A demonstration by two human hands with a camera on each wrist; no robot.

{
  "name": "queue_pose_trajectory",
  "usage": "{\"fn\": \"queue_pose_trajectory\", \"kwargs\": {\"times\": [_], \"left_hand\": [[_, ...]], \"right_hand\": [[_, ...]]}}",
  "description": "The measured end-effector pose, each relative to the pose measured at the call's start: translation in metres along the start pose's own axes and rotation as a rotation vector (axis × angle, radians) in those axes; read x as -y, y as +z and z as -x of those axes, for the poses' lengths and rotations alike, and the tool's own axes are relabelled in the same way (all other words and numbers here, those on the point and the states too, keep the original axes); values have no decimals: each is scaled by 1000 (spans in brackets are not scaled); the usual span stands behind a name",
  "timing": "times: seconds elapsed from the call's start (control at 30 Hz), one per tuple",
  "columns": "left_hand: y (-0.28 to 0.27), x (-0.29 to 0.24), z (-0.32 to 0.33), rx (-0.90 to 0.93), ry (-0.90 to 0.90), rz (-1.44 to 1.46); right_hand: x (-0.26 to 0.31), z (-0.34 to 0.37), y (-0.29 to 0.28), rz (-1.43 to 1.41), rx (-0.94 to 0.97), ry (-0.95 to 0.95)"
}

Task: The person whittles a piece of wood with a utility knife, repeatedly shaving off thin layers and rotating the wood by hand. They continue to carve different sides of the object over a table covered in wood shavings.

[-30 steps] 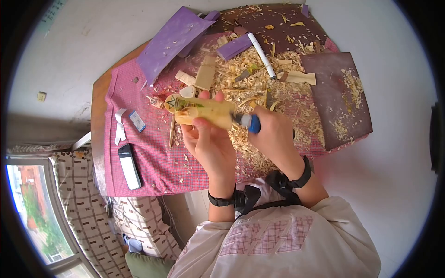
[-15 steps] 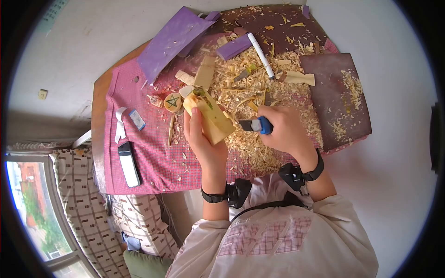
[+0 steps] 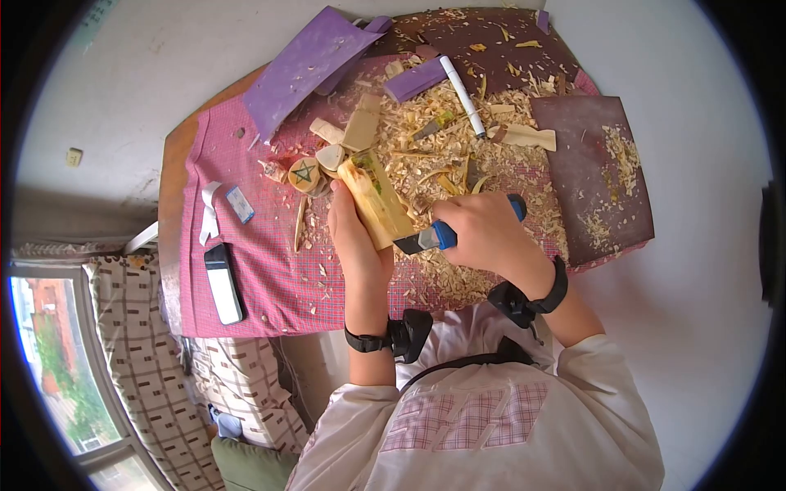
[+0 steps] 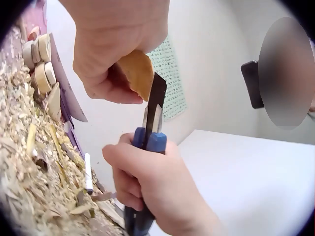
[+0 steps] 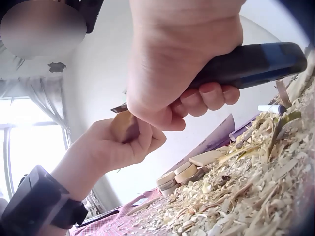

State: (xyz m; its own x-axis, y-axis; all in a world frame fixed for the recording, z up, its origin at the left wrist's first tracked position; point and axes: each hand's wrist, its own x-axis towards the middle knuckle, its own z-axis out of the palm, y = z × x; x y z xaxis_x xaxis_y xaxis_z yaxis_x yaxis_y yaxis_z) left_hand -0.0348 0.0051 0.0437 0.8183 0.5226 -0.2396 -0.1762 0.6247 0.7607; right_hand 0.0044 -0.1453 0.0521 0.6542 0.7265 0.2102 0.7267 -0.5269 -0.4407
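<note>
My left hand (image 3: 359,241) grips a pale yellow block of wood (image 3: 378,204) that slants away from me, its far end browner with a green patch. A blue and black utility knife (image 3: 445,236) is in my right hand (image 3: 490,237), fingers wrapped around the handle. Its dark blade (image 4: 157,93) lies right at the near end of the block in the left wrist view. Both hands are raised over the shavings. In the right wrist view, the right hand hides part of the block.
Wood shavings (image 3: 458,274) cover much of the checked cloth. Beyond the block lie a round wooden piece with a star (image 3: 304,174) and a white marker (image 3: 463,96). A phone (image 3: 223,284) rests at left, a dark board (image 3: 602,176) at right, purple sheets (image 3: 315,69) at the back.
The block has swung from lying crosswise to pointing away from me. My right hand pulled the knife back to the right, then brought its blade to the block's near end.
</note>
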Motion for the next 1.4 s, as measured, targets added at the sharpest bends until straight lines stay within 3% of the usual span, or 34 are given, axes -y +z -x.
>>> {"fn": "queue_pose_trajectory", "kwargs": {"times": [0.1,0.23,0.4,0.8,0.9,1.13,1.23,1.3,1.33,1.4], "left_hand": [[-5,0,-2,6,-25,-111],[-11,8,-9,-18,-40,-5],[-3,9,-5,-27,97,-53],[-10,18,-8,-7,144,-103],[-9,22,-11,-98,145,-180],[-8,15,-18,-99,266,-373],[-10,12,-20,38,194,-564],[-9,18,-19,-37,-13,-548],[-7,24,-10,-37,-12,-547],[-6,37,13,105,-37,-601]], "right_hand": [[-2,-4,-4,65,26,-70],[-1,-7,-3,112,-5,-96],[-4,-10,4,175,-103,-111],[-11,-11,24,205,-263,-16],[-9,-8,26,181,-214,44],[-10,-6,21,161,-131,-21],[-14,-9,19,179,-103,9],[-23,-21,8,273,-96,131],[-32,-30,-2,300,-161,286],[-64,-50,-31,417,-227,393]]}}
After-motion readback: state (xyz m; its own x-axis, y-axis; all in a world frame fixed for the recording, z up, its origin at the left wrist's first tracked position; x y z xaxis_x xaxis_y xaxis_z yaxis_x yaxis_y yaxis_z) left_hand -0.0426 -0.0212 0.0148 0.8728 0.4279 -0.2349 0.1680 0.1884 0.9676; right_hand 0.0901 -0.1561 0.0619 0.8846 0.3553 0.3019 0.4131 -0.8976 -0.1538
